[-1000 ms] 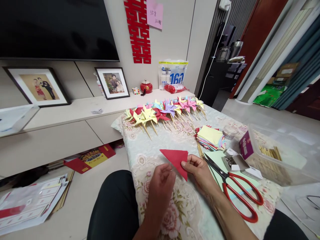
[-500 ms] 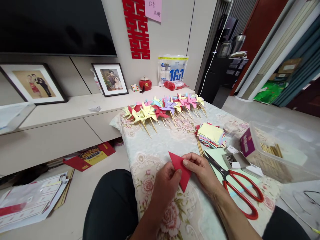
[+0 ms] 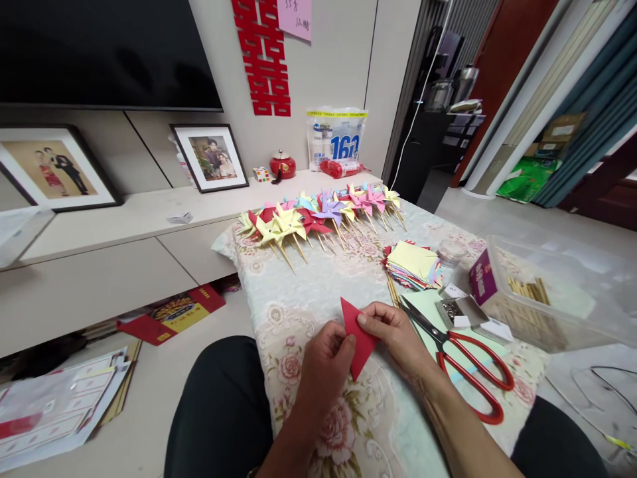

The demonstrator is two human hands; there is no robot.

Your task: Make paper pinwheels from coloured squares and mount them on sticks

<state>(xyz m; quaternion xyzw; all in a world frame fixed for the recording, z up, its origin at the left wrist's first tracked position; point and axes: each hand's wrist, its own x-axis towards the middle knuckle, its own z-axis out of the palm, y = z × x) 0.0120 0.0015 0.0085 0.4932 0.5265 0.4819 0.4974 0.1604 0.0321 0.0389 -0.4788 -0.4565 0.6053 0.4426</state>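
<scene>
A red paper triangle (image 3: 359, 338) is folded narrow and held between both hands just above the floral tablecloth (image 3: 308, 292). My left hand (image 3: 324, 362) pinches its left edge with thumb and fingers. My right hand (image 3: 393, 332) grips its upper right edge, thumb on top. Red-handled scissors (image 3: 458, 362) lie just right of my right hand. A stack of coloured paper squares (image 3: 413, 264) sits behind them.
A row of finished paper pinwheels on sticks (image 3: 318, 216) lies across the far end of the table. At the right stand a clear plastic box (image 3: 552, 299) holding sticks, a small tin of pins (image 3: 455, 311) and a little jar (image 3: 450, 252). A low cabinet (image 3: 124, 252) runs along the left.
The red paper went from a wide triangle to a narrower folded one, and both hands closed in together on it. The view shifted slightly left.
</scene>
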